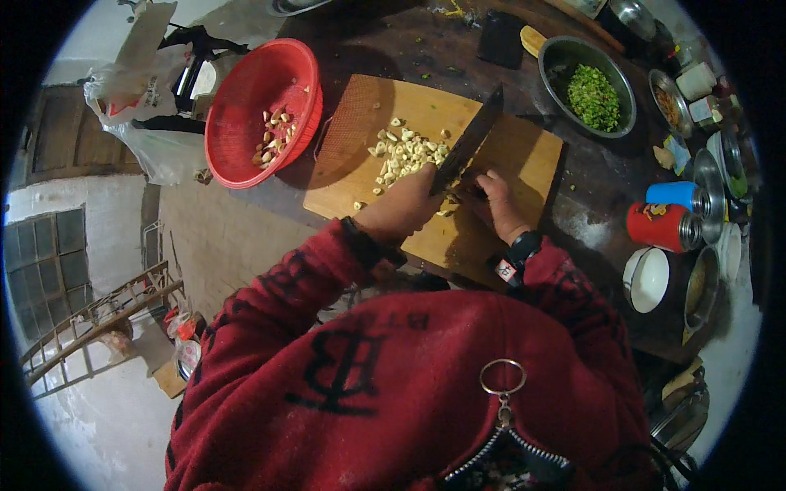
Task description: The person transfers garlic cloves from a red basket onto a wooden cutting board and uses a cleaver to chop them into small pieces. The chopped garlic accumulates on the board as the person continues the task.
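Observation:
My left hand [402, 202] is closed around the handle end of a dark-bladed kitchen knife [471, 138]. The blade slants up and to the right over a wooden cutting board [522, 150]. Just right of the blade, my right hand [500, 205] rests low at the board with its fingers bent. Whether it pinches anything is hidden. Pale cut garlic pieces [408, 153] lie heaped left of the blade, with a few scattered near the board's front edge. A red plastic basket [230, 132], tilted at the upper left, contains several garlic cloves [273, 138].
A metal bowl [552, 89] of chopped greens [592, 98] stands beyond the board's right side. Along the table's right edge are a red can [654, 227], a blue can [669, 195], a white bowl [651, 279] and several metal dishes. A plastic bag [150, 147] hangs left of the basket.

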A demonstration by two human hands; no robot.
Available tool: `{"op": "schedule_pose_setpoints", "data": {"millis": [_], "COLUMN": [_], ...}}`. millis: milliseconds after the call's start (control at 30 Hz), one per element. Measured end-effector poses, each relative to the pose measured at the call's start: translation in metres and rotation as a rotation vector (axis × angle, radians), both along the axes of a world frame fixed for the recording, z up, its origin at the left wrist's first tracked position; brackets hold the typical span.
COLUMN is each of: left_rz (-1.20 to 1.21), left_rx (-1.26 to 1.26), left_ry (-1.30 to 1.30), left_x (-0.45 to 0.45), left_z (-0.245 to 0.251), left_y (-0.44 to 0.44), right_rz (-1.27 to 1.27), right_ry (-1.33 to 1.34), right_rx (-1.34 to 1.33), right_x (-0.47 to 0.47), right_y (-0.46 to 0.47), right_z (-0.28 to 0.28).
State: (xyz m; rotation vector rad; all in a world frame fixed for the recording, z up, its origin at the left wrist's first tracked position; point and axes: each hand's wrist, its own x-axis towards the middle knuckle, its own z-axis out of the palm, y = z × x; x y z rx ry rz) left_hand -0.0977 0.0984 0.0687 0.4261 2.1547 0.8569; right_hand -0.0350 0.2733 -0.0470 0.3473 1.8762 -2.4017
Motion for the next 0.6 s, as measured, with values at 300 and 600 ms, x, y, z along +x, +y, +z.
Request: {"op": "schedule_pose_setpoints", "data": {"millis": [300, 600], "left_rz": [0.032, -0.016], "left_rx": [0.062, 0.005], "left_ry": [0.188, -0.030], "left_x": [0.019, 0.000], "left_z": [-0.015, -0.002], "left_y": [0.008, 0.000], "right_rz": [0.017, -0.068], "right_ry": [0.133, 0.029], "right_rx": [0.282, 0.089], "right_x": [0.001, 0.016], "right_y": [0.000, 0.014], "right_z": [-0.007, 0.019]}}
